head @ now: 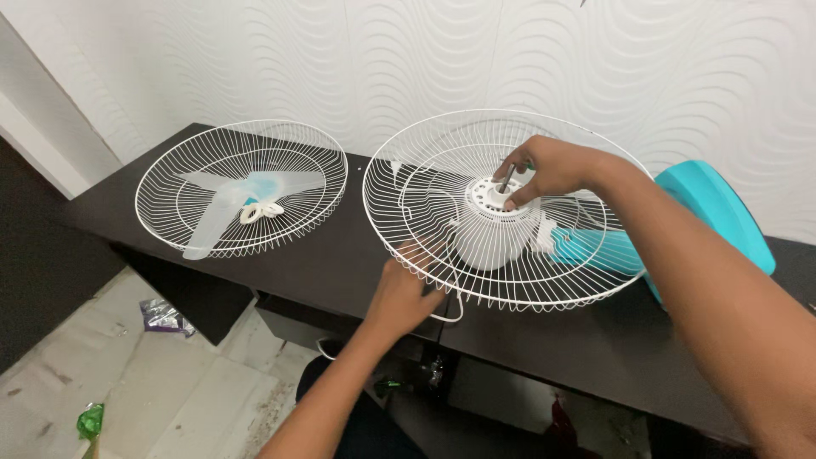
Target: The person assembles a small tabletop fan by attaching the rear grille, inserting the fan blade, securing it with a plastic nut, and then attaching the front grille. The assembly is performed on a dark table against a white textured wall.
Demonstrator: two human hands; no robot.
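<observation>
Light, springy wire guard [501, 212] on table [340, 263]: left hand [408, 293] fingers clamped on rim, right hand [544, 170] fingers pinched around motor shaft [507, 178]; best gripped at rim.

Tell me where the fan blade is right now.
In the head view, the pale blue fan blade lies inside the loose white wire guard on the left of the dark table, away from both hands and the motor assembly.

Two wire fan guards [241, 188] [501, 208] (white), one blade set [223, 206], one motor [493, 229]
</observation>
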